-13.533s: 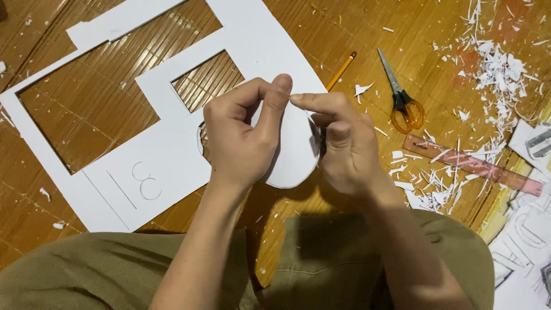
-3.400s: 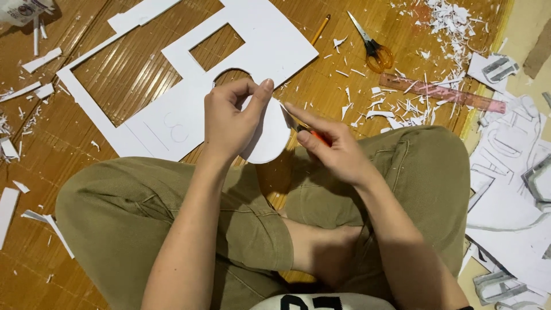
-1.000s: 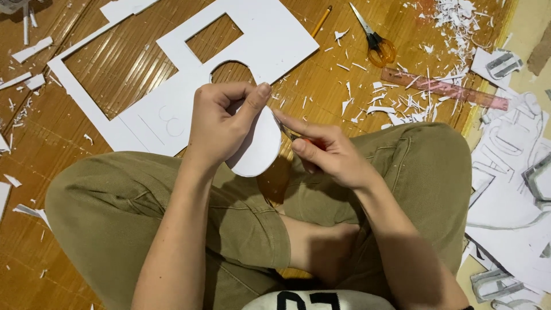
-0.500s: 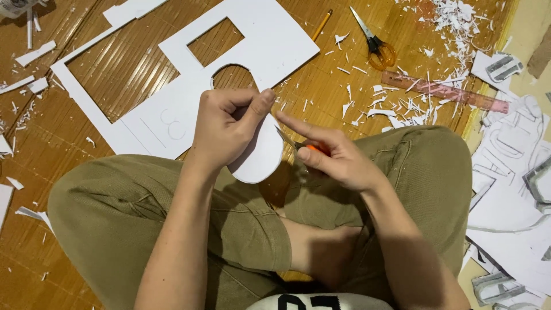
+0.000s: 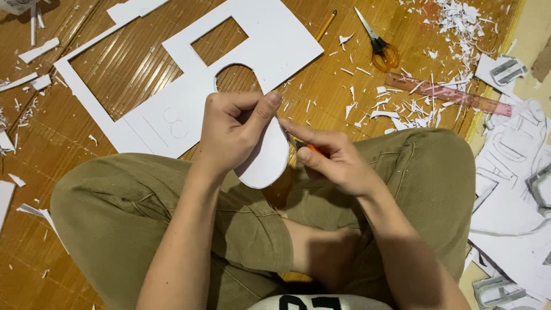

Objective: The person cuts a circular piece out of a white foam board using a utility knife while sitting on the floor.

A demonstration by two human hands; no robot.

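My left hand point(image 5: 232, 129) grips a white rounded foam-board cutout point(image 5: 267, 161), thumb and fingers pinching its upper edge above my lap. My right hand point(image 5: 333, 158) is closed on a small orange-handled cutter point(image 5: 313, 149), whose tip meets the cutout's right edge. I sit cross-legged in olive trousers on a wooden floor. Behind my hands lies a large white foam board point(image 5: 270, 49) with rectangular and rounded holes cut out of it.
Orange-handled scissors point(image 5: 379, 49), a pencil point(image 5: 326, 26) and a reddish clear ruler point(image 5: 447, 95) lie on the floor at the upper right amid white scraps. Drawn paper sheets point(image 5: 511, 189) cover the right side. Loose white strips point(image 5: 34, 51) lie at the left.
The cutout has been turned in my left hand over the last seconds. My right hand has shifted slightly along its right edge with the cutter.
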